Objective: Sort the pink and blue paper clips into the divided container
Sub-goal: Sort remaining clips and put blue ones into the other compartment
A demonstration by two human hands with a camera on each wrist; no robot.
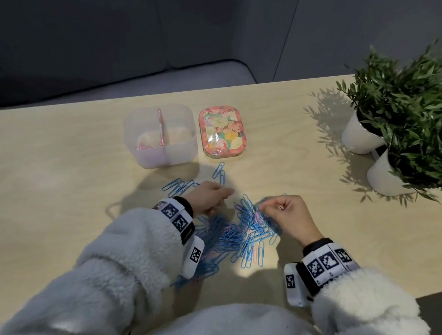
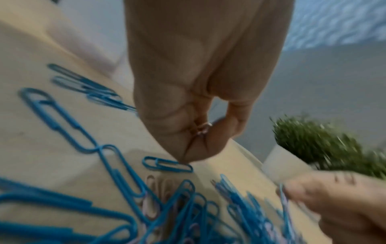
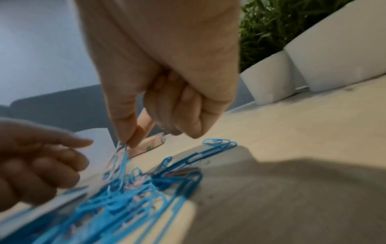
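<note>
Fingers first: on your right hand [image 1: 290, 212] the thumb and forefinger pinch the top of a thin blue wire paper clip [image 3: 122, 158] that hangs into the heap, the other fingers curled out of the way; your left hand [image 1: 209, 196] is curled over with something small and shiny, perhaps a pink clip, held inside the curl, though I cannot tell for sure

Now by size. Your pale wooden table [image 1: 46, 188] carries it all, with two white-potted green plants [image 1: 403, 105] at the far right, clear of the work. Beyond your hands stands the translucent square plastic container with a centre divider [image 1: 160, 133]; pink clips [image 1: 143, 147] already lie in its left compartment, and the right one looks empty, so blue likely goes there. Just beside it on the right lies a flowered pink rectangular tin [image 1: 222, 133]

Between your wrists spreads the tangled heap of blue wire paper clips [image 1: 231, 234], a few pale pink ones threaded through it. A small loose group of blue clips [image 1: 180, 184] lies just left of your left hand, nearer the container

You hold the clip by its end probably to draw it free, since these hook together. It hangs directly below your right fingertips, its lower end apparently in the pile
</note>
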